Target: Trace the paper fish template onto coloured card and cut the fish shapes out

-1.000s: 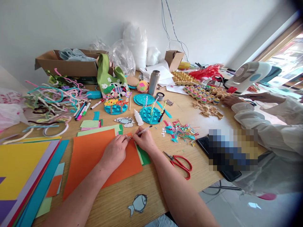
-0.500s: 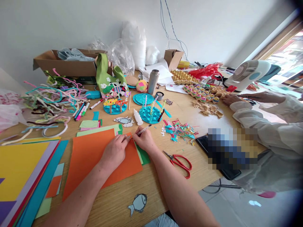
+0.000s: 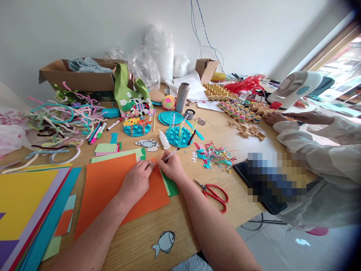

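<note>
A sheet of orange paper (image 3: 109,184) lies before me, partly over green sheets (image 3: 171,184). My left hand (image 3: 137,178) rests on the orange paper, its fingers drawn together and their tips pressed down near the top right corner. What lies under those fingertips is too small to make out. In my right hand (image 3: 172,165) is a slim pen (image 3: 175,150), slanted with its back end up to the right. Both hands' fingertips nearly meet at the paper's corner. A grey paper fish (image 3: 166,242) with black outlines lies near the table edge, and more fish cutouts (image 3: 148,144) lie beyond my hands.
Red-handled scissors (image 3: 216,195) lie right of my forearm, with paper scraps (image 3: 214,156) above them. Coloured sheets (image 3: 25,203) are stacked at left. Blue craft discs (image 3: 180,141) and a metal flask (image 3: 182,98) stand farther back. Another person's hands (image 3: 275,118) work at right.
Hardly anything differs. The pen's back end has shifted very slightly left in my right hand, while my left hand stays on the orange paper.
</note>
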Available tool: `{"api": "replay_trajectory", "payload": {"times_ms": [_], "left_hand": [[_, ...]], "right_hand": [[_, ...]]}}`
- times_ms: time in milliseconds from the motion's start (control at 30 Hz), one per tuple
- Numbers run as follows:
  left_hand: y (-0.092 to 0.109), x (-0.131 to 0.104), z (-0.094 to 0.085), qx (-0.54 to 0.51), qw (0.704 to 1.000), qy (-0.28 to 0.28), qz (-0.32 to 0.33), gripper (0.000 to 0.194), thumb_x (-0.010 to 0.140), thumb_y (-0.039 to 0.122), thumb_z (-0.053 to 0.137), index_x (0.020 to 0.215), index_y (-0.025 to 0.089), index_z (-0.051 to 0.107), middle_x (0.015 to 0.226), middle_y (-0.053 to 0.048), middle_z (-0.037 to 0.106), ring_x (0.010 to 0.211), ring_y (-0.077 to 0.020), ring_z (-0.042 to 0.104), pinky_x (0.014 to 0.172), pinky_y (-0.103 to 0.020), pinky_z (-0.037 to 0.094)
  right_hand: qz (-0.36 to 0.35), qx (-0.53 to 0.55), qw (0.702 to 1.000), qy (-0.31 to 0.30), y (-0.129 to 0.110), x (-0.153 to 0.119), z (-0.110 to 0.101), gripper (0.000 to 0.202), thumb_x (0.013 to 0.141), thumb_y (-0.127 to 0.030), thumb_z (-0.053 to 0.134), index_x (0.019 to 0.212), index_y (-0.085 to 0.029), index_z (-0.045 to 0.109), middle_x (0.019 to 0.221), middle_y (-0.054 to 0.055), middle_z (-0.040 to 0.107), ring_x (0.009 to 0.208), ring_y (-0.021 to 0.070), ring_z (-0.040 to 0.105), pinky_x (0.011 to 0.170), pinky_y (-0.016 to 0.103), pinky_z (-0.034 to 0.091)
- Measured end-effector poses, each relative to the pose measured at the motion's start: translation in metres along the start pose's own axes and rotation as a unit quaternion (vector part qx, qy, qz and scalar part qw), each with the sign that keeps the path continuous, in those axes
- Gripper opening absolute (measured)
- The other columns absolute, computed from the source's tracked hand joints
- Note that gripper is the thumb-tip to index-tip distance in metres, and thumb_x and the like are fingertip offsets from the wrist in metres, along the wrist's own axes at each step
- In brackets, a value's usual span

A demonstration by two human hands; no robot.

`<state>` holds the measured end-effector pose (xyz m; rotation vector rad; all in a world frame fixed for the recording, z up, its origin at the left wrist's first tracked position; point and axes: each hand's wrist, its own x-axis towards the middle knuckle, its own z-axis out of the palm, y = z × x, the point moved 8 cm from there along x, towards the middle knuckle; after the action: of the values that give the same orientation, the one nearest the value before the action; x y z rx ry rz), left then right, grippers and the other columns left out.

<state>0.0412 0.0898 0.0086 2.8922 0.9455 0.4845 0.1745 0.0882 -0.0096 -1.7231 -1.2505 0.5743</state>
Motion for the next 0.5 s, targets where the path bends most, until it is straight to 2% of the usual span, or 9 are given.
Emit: {"api": "replay_trajectory", "payload": {"times_ms": [500], "left_hand": [[0.0006,0.0002,-0.0002,0.002,1.0,-0.007,-0.001,0.049,0.077,-0.005,0.043,0.117,0.013,0.064,0.111,-0.013,0.065,0.107,-0.0255,0.059,0.093,-0.04,0.053]], "right_hand": [[-0.004,0.0,1.0,-0.004,-0.0003,0.0001,-0.0003,0.015,0.066,-0.023,0.055,0.058,-0.021,0.043,0.049,-0.006,0.044,0.048,0.0103,0.043,0.048,0.021,0.027]]}}
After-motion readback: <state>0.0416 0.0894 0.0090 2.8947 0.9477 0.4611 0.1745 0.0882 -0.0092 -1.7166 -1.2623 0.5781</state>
